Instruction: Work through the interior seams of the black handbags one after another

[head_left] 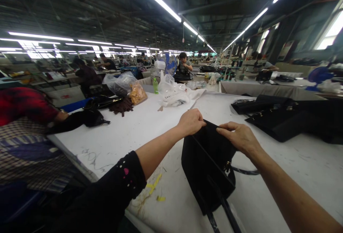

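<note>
A black handbag (206,168) stands upright on the white worktable (139,129) right in front of me. My left hand (190,121) is closed on the bag's top edge at its far left corner. My right hand (238,137) grips the same top edge on the right side, fingers curled over the rim. A thin strap and a metal ring (228,165) hang from the bag's right side, and its handles trail toward the table's near edge.
More black bags (276,117) lie in a pile at the right. Clear plastic bags (174,92), a green bottle (155,85) and dark pieces (122,105) sit further back. A co-worker in red and plaid (24,133) sits at the left edge. Other people work at distant tables.
</note>
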Action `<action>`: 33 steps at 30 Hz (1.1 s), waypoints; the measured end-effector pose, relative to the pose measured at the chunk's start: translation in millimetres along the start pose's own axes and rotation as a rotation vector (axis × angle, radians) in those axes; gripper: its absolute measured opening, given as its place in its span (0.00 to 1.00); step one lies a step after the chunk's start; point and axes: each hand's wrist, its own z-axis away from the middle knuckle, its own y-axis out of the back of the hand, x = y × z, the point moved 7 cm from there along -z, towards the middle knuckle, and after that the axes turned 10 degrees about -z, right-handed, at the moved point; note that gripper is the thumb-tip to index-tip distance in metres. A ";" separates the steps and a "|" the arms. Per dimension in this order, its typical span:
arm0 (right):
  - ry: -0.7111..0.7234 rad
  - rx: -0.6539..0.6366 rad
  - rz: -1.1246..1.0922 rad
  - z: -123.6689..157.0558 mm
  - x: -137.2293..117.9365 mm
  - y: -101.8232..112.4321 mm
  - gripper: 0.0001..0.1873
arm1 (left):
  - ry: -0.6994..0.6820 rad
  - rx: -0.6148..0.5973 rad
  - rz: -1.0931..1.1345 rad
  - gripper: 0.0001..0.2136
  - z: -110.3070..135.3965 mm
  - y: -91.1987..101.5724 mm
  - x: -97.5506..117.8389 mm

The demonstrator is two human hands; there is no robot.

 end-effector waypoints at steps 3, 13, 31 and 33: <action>0.022 -0.009 0.108 0.5 -7.2 0.7 0.13 | 0.001 -0.016 -0.033 0.09 -1.6 -2.8 0.4; 0.103 -0.122 0.395 -11.0 -27.6 -12.7 0.12 | 0.019 -0.014 -0.060 0.09 -3.6 -4.4 2.6; 0.019 -0.140 0.279 -24.5 -27.6 -16.8 0.10 | 0.061 0.073 0.046 0.06 7.9 7.1 -21.2; 0.022 -0.135 0.278 -23.1 -28.8 -16.6 0.10 | 0.067 0.076 0.013 0.06 6.5 6.9 -21.4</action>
